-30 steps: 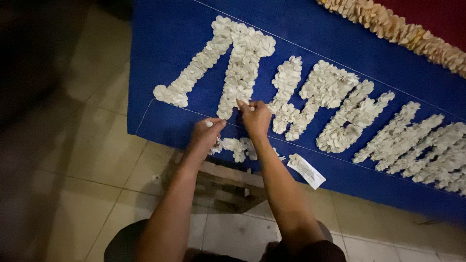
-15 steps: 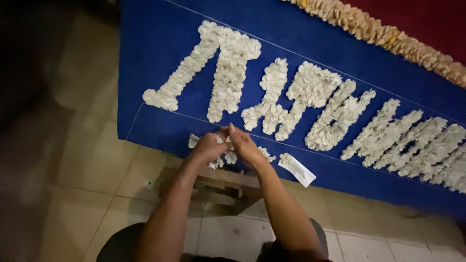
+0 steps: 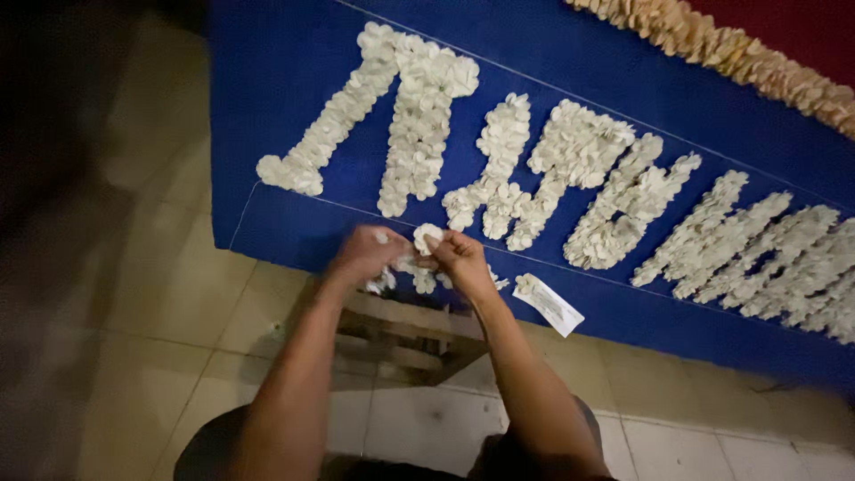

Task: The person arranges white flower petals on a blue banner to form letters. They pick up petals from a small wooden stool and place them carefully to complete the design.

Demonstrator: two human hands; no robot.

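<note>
My left hand (image 3: 367, 253) and my right hand (image 3: 460, 259) meet over the near edge of a blue board (image 3: 294, 80). Between their fingertips they pinch a small white paper flower (image 3: 427, 236). Under the hands lies a small heap of loose white flowers (image 3: 419, 278). Large letter shapes made of white flowers (image 3: 419, 125) run across the board beyond the hands, the nearest flower shape (image 3: 494, 183) just above my right hand.
A white paper strip (image 3: 550, 305) lies on the board's edge to the right of my hands. A wooden stool (image 3: 401, 334) stands under the board on the tiled floor (image 3: 160, 303). A beige ruffled border (image 3: 730, 53) and red surface sit top right.
My right hand came back from the flower letters to the board's near edge. Both hands now meet over the loose heap and hold one flower.
</note>
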